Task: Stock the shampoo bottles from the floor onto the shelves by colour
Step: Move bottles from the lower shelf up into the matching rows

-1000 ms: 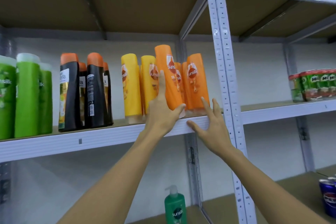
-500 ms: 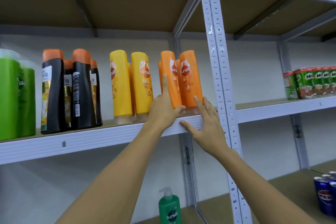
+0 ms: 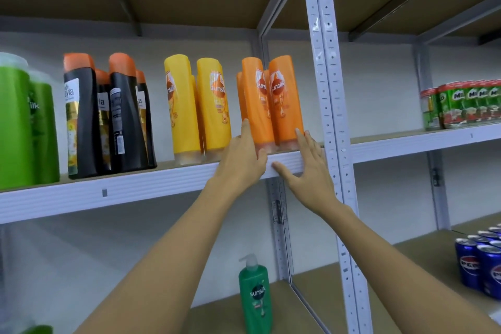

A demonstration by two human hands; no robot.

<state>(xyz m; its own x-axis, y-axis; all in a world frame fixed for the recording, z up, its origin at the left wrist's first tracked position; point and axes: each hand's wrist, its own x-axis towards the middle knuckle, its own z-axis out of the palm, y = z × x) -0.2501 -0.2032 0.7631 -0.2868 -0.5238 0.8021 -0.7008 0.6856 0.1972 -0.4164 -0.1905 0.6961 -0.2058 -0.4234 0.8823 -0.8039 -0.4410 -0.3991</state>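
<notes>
Several orange shampoo bottles (image 3: 284,100) stand upright at the right end of the middle shelf (image 3: 135,187), against the grey upright post (image 3: 325,89). My left hand (image 3: 242,161) holds the base of the front left orange bottle (image 3: 256,106), with the forefinger up its left side and the thumb across its clear cap. Straight fingers of my right hand (image 3: 309,168) touch the base of the right orange bottle, and its thumb lies on the shelf's front edge. Left of them stand yellow bottles (image 3: 198,106), black bottles with orange caps (image 3: 108,116) and green bottles (image 3: 24,127).
A green pump bottle (image 3: 256,298) stands on the lower shelf below my arms. Blue drink cans (image 3: 485,263) sit on the lower right shelf, and green Milo cans (image 3: 463,106) on the right bay's middle shelf. The shelf above hangs low over the bottles.
The orange bottle that my left hand held raised and tilted now stands on the shelf among the others. Both hands have slid down to the bottles' bases. The camera has moved closer.
</notes>
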